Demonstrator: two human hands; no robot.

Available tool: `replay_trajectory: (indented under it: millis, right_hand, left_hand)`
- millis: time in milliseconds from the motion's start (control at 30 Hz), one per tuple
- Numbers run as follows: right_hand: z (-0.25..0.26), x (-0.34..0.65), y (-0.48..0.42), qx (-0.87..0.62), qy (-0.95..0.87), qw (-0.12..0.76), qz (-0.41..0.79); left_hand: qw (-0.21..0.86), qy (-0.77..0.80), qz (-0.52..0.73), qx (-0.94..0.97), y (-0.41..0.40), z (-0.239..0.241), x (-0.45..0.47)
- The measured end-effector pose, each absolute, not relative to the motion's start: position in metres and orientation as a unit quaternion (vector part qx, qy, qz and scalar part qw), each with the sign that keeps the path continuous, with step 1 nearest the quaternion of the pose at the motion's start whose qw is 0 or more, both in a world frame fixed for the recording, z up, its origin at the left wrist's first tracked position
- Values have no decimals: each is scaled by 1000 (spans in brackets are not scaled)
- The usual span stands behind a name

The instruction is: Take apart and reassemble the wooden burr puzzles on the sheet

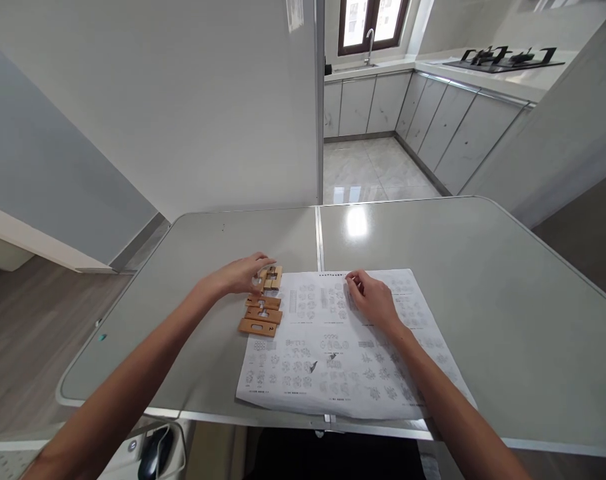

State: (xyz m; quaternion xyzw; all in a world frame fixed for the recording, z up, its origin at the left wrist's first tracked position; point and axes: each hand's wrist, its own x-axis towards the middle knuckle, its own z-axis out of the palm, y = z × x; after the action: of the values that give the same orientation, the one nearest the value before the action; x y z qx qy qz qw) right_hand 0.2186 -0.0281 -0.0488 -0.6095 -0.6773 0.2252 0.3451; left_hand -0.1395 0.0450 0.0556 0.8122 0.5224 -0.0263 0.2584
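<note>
My left hand point(245, 275) is at the left edge of a printed paper sheet point(307, 393). Its thumb and fingers close around the side of a light wooden block with slots point(273, 279), which looks like a puzzle piece. Just below it, three flat brown wooden pieces with cut-out slots point(263, 315) lie in a column, partly over the sheet's edge. Dark marks, perhaps numbers, show on some of them. My right hand point(373, 299) rests on the upper middle of the sheet, fingers curled in, and nothing shows in it.
A grey folding table point(507, 280) with a metal centre seam carries everything. Small drawings cover the sheet, and it has two small dark torn spots. A small teal bit point(102, 337) lies near the left edge. Below the front left edge is a black computer mouse point(155, 453).
</note>
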Motion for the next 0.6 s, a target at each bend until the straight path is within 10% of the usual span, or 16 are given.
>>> replay_trajectory:
  millis: [600]
  right_hand:
    - [-44, 218, -29, -614, -668, 341, 246]
  left_hand:
    - [235, 537, -85, 805, 46, 53, -109]
